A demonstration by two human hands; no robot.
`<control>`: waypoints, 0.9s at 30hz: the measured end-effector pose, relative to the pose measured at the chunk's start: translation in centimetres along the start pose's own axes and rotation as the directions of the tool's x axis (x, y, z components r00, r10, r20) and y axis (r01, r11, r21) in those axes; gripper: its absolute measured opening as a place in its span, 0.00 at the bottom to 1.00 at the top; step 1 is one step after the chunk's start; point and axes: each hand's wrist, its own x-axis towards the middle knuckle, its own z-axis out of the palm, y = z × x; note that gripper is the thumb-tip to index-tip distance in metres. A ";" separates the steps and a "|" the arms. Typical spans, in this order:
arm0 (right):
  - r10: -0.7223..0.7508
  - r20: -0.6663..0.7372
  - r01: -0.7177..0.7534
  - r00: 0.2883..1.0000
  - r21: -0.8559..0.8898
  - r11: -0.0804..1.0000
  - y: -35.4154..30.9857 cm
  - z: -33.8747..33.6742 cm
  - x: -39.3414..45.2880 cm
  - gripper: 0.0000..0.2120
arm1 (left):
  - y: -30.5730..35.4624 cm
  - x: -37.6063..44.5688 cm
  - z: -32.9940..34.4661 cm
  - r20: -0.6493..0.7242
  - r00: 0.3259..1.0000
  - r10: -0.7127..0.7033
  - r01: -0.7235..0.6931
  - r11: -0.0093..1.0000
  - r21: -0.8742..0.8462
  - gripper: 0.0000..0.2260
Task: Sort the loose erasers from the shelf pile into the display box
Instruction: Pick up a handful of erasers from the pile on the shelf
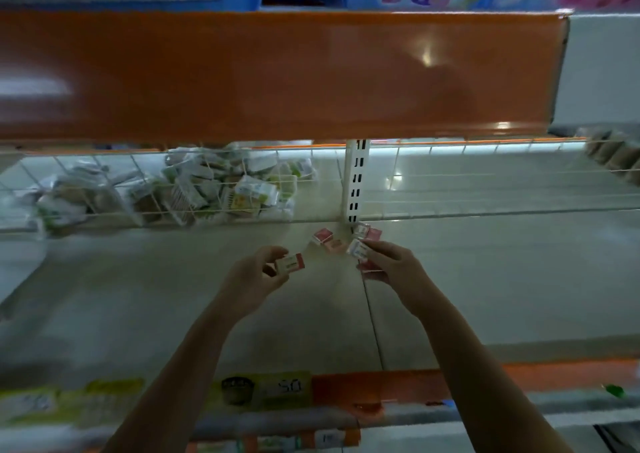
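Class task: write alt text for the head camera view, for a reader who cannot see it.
Two bare hands reach onto a pale shop shelf: the left hand pinches a red-and-white eraser, and the right hand holds another eraser. Loose erasers lie just beyond, before a wire basket of packets.

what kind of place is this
Most likely a shop aisle: tiered shelves with an orange edge strip, price labels along the front rail, and a wire basket of packaged goods.

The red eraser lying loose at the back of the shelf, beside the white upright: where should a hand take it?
Pinch the red eraser across its two short sides, coming from above and in front. It lies flat, with the upright and wire divider behind.
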 end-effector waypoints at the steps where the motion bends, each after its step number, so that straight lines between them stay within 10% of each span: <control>1: -0.002 0.042 0.002 0.999 0.001 1.000 -0.2 0.7 -0.4 0.12 | 0.1 -0.8 -0.3 -0.006 1.000 0.004 -0.004 1.000 -0.017 0.16; 8: 0.001 0.234 -0.045 0.972 0.184 0.982 -0.7 7.0 -2.7 0.10 | -1.0 -6.6 -4.2 -0.059 0.998 0.014 -0.025 0.982 -0.189 0.16; 27: -0.207 0.514 0.348 0.832 -0.193 0.917 -2.6 40.6 -12.5 0.12 | -16.9 -30.7 -27.6 -0.403 0.912 -0.078 0.092 0.996 0.016 0.12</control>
